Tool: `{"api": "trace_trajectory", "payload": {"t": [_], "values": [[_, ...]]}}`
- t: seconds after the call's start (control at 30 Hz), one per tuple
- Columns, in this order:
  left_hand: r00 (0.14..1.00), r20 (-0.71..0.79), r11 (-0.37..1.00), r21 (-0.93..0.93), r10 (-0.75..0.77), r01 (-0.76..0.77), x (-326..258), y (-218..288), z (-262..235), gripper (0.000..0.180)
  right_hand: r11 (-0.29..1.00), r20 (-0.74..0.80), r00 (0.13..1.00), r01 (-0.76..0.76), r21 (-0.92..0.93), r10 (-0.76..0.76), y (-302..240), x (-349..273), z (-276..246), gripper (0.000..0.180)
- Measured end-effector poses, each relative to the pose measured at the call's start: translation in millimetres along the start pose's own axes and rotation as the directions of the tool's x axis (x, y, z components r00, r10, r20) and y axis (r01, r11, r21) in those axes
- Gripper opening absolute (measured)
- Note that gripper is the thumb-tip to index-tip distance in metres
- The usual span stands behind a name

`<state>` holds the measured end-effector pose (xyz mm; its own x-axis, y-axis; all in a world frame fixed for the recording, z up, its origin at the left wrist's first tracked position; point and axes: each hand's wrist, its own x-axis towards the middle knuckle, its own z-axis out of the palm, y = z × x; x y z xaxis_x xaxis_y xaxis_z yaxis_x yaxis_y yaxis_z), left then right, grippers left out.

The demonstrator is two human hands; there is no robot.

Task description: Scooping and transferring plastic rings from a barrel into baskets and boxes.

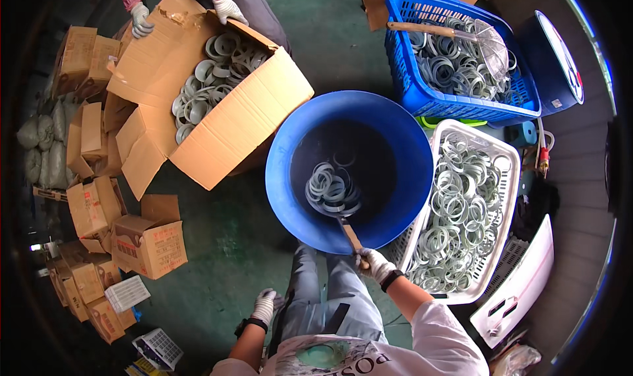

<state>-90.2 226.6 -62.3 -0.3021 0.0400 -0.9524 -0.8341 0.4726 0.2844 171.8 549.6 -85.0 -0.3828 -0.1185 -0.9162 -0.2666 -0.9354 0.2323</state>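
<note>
My gloved right hand (pixel 377 265) is wrapped round the wooden handle of a skimmer (pixel 350 234). The skimmer's head reaches into a round blue tub (pixel 281 172) of dark liquid and carries a heap of pale grey rings (pixel 330 190). One more ring (pixel 343 157) shows in the liquid just beyond the heap. My left hand (pixel 266 305), also gloved, hangs beside my left thigh with its fingers loosely bent and nothing visible in them.
Right of the tub stands a white basket (pixel 513 178) full of rings. Behind it, a blue crate (pixel 455 106) holds more rings and a second skimmer (pixel 489 50). A co-worker's gloved hands (pixel 229 10) grip a large ring-filled carton (pixel 244 132). Smaller cartons (pixel 150 244) line the left.
</note>
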Motion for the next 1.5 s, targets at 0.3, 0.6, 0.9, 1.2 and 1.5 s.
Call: {"api": "trace_trajectory", "payload": {"t": [0.3,0.6,0.9,1.2,1.5], "values": [[1.000,-0.019,0.998,0.055,-0.020,0.021,-7.7,-7.8,-1.1,0.032,0.970,0.172,0.960,0.236,-0.066,-0.221,-35.3,97.3,46.3,0.006],[0.998,-0.039,0.972,0.228,-0.042,0.050,-4.8,21.6,-11.0,0.037,0.810,0.163,0.894,0.448,-0.379,-0.418,-62.2,113.9,46.8,0.025],[0.997,0.044,0.906,0.422,-0.059,0.035,7.6,71.5,8.5,0.032,0.806,0.226,0.850,0.524,-0.277,-0.475,-2.3,65.8,37.8,0.039],[0.989,0.126,0.862,0.507,-0.072,-0.002,26.8,145.1,-1.0,0.029,0.816,0.232,0.807,0.572,-0.083,-0.543,93.8,41.4,59.0,0.034],[0.987,0.158,0.775,0.626,-0.016,-0.088,25.6,188.4,-8.8,0.034,0.721,0.385,0.840,0.010,0.693,-0.382,127.3,82.5,94.8,0.013]]}}
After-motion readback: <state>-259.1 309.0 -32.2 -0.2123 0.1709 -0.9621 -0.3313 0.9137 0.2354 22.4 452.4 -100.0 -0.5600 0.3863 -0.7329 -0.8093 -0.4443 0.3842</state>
